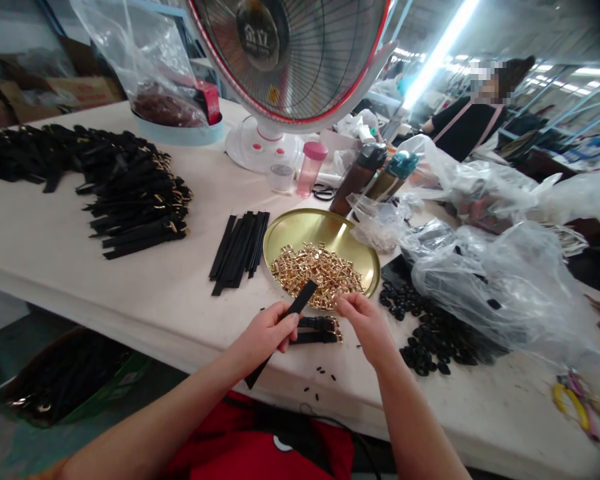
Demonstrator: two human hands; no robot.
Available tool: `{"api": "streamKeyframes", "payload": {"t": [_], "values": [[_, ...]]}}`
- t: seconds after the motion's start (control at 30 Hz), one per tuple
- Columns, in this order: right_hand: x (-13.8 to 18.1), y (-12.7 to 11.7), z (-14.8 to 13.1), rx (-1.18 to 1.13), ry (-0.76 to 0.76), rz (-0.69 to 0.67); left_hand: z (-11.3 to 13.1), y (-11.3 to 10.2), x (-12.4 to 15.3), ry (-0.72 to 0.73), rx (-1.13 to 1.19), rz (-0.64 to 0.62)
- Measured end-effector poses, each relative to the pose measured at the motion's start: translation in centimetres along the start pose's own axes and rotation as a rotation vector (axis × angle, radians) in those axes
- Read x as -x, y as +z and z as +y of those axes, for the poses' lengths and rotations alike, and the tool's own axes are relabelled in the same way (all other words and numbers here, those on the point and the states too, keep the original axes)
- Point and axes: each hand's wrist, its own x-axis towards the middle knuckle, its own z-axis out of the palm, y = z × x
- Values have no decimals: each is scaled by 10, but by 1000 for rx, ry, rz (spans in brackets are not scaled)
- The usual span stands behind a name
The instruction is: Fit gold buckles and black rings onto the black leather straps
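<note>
A flat black strap (303,298) is pinched in my left hand (275,330), one end pointing up toward the tray and the other hanging past my wrist. My right hand (363,320) is at the near right rim of a round gold tray (285,230). Its thumb and fingers are pinched together; what they hold, if anything, is too small to make out. Many small gold buckles (315,267) are heaped in the tray. Between my hands, a few black straps with gold buckles (320,330) lie on the table, partly covered by my left hand.
Plain black straps (237,250) lie left of the tray, with a long pile of buckled straps (135,193) farther left. Small black loops (430,340) and plastic bags (500,280) spread right. A fan (300,60), bottles (355,177) and yellow-handled pliers (573,403) stand or lie around. Another person (473,123) is behind.
</note>
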Motion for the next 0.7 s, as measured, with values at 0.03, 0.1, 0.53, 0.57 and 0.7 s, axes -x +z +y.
{"api": "streamKeyframes", "payload": {"t": [0.03,0.1,0.53,0.57,0.7], "values": [[10,-1,-3,-146,77,-58,3,2,-3,27,-21,-10],[28,0,-8,-326,171,-157,9,7,-6,67,-76,-37],[87,15,-8,-472,196,-352,16,25,16,183,-474,-81],[89,17,-7,-481,197,-355,15,26,17,208,-509,-72],[92,26,-1,-435,184,-213,10,28,23,203,-603,-63]]}}
